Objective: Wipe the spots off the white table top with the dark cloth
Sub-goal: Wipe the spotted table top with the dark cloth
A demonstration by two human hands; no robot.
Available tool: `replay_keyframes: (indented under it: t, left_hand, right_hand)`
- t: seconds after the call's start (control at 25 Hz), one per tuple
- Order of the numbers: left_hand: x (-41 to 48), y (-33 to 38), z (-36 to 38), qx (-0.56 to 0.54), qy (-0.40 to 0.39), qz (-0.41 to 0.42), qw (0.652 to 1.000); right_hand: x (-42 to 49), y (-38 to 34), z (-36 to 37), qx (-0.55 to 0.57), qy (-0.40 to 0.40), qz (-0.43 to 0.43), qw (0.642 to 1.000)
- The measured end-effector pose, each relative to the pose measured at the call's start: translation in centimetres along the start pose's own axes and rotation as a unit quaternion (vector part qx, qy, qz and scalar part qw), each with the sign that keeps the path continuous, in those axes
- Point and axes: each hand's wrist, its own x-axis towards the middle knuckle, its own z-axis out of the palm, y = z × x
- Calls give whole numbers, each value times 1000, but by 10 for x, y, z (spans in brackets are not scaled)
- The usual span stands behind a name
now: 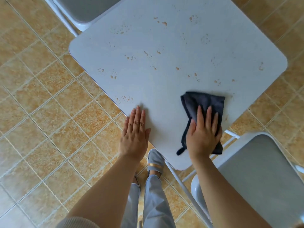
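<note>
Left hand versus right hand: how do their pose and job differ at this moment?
The left hand lies flat and bare on the table at its near-left edge, holding nothing; the right hand presses the dark cloth onto the top near the right edge. The left seems to brace, while the right does the wiping. Both are palm down, fingers extended, short of the spots.

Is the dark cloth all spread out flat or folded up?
Folded and bunched: the dark cloth shows overlapping layers and creases under the right hand.
</note>
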Motion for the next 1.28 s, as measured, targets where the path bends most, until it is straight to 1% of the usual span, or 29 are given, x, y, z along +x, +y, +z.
replay_keyframes:
  t: [0.08, 0.12, 0.2, 0.28, 0.32, 0.4, 0.48, 0.56, 0.64, 0.68, 0.72, 0.8, 0.88, 0.92, 1.0, 1.08, 1.2, 1.28]
  left_hand:
    - [-1, 0, 0, 4, -4, 2, 1000]
    - [-1, 0, 0, 7, -4, 2, 1000]
    - [-1, 0, -1, 8, -1, -4, 1000]
    - [-2, 1, -2, 7, -1, -3, 1000]
    - [-2, 1, -2, 9, -2, 0, 1000]
    - [-1, 1, -2, 11, -2, 0, 1000]
    - [-1, 0, -2, 12, 2, -2, 1000]
    - [-1, -1, 0, 18, 2, -2, 1000]
    - [-1, -1, 0, 22, 2, -2, 1000]
    - [-1, -1, 0, 24, 3, -2, 1000]
    - [-1, -1, -1, 27, 4, -1, 1000]
    - [-2, -1, -1, 29, 8, 0, 1000]
    - [-1, -2, -2, 27, 7, 2, 1000]
    - [-1, -2, -2, 27, 5, 5, 1000]
    - [0, -2, -3, 25, 5, 9, 1000]
    - [1, -2, -4, 24, 5, 8, 1000]
    - [0, -3, -3, 22, 4, 8, 1000]
    - [-1, -3, -3, 17, 2, 11, 1000]
  right_hand:
    - [19, -29, 8, 14, -2, 25, 1000]
    - [18, -43, 11, 17, -1, 9, 1000]
    - [-1, -52, 11, 10, -3, -63, 998]
    - [-27, -36, 1, 8, -22, -132, 991]
    - [-36, -22, -5, 5, -30, -144, 989]
    - [-36, 2, -11, -8, -32, -126, 992]
    - [-10, 11, -7, -18, -29, -66, 997]
    - [32, -4, 3, -4, -28, -6, 1000]
    - [68, -38, 15, 17, -29, 12, 999]
    - [77, -57, 21, 21, -30, -2, 999]
    - [78, -74, 25, 24, -26, -33, 999]
    - [60, -90, 27, 23, -11, -130, 991]
    - [32, -76, 21, 22, -15, -220, 975]
    - [20, -61, 15, 21, -15, -238, 971]
    - [11, -32, 6, 0, -10, -225, 974]
    - [27, -22, 9, -19, -11, -171, 985]
    - [72, -55, 25, 9, 4, -86, 996]
    - [90, -89, 35, 20, 3, -84, 996]
